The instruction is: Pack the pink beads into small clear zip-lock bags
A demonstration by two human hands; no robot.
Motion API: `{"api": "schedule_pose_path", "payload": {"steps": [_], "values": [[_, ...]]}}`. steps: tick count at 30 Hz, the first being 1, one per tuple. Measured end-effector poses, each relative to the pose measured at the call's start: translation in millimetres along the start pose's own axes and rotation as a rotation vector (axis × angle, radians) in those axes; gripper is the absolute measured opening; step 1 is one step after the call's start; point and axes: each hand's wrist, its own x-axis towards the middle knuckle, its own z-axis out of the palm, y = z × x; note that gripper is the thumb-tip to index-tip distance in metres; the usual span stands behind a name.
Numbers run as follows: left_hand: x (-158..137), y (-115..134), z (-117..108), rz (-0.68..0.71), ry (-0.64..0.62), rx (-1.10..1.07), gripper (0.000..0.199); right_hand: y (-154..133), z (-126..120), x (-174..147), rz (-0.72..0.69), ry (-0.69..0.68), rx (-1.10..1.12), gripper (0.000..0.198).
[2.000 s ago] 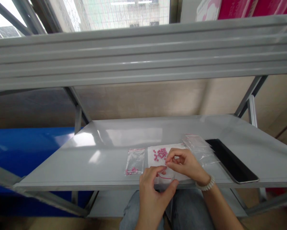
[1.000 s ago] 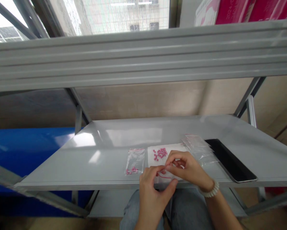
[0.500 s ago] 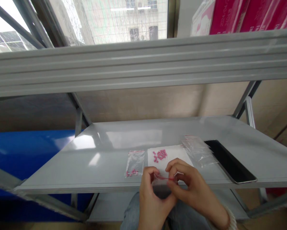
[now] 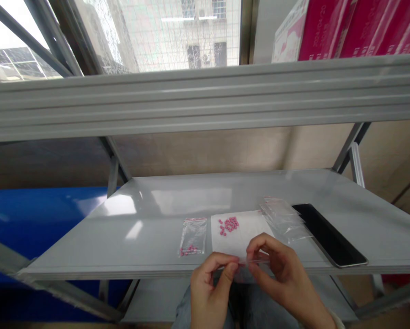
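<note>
A small clear zip bag [image 4: 243, 275] hangs just in front of the shelf's near edge, above my knees. My left hand [image 4: 212, 288] pinches its top edge between thumb and fingertips. On the other side, my right hand [image 4: 282, 272] has its fingers closed around the same top edge; part of the bag is hidden behind them. Beyond my hands, a cluster of small pink pellets [image 4: 231, 224] lies on a white sheet of paper [image 4: 254, 224]. Left of the paper rests another zip bag [image 4: 195, 234], with several pink pellets at its bottom.
A fanned stack of clear zip bags [image 4: 284, 219] overlaps the paper's right side. Next to it lies a black flat-screen device [image 4: 330, 235]. The grey shelf [image 4: 163, 256] is under a thick upper beam [image 4: 205, 100], which carries pink boxes [image 4: 328, 32] on the right.
The bag's mouth was spread in a loop between my hands; now its top edge is drawn flat. My left hand has shifted slightly left and its fingers have come together.
</note>
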Motion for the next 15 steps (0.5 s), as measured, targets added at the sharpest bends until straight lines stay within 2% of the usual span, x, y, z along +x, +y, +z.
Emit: {"api": "schedule_pose_path", "payload": {"steps": [4, 11, 15], "values": [[-1, 5, 1, 0.078, 0.007, 0.070, 0.016, 0, 3, 0, -0.034, -0.044, -0.110, 0.009], [-3, 11, 6, 0.184, 0.027, 0.135, 0.017, 1, 5, 1, -0.113, -0.014, -0.250, 0.011], [-3, 11, 4, 0.198, 0.042, 0.152, 0.017, 2, 3, 1, -0.082, -0.020, -0.228, 0.009]]}}
